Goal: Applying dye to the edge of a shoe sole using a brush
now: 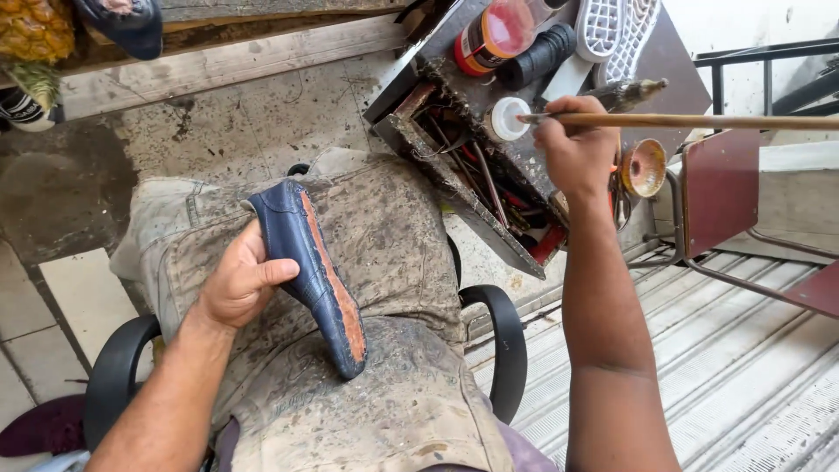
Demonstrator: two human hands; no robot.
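My left hand [240,281] grips a dark blue shoe [301,253] from its side and holds it on my lap. The shoe's underside faces up, with an orange-brown strip along it and no outsole. My right hand [572,153] is stretched out over a dirty wooden toolbox [454,166] and holds a long thin wooden stick [699,121] like a brush handle. The stick's tip lies beside a small white-capped jar [505,118].
A stained cloth [384,262] covers my knees in a black-armed chair [498,341]. A red-lidded jar [494,33], black ribbed roll [535,57] and white soles [616,31] sit on the box. A small orange tin [644,168] and dark red metal chair [725,192] stand right.
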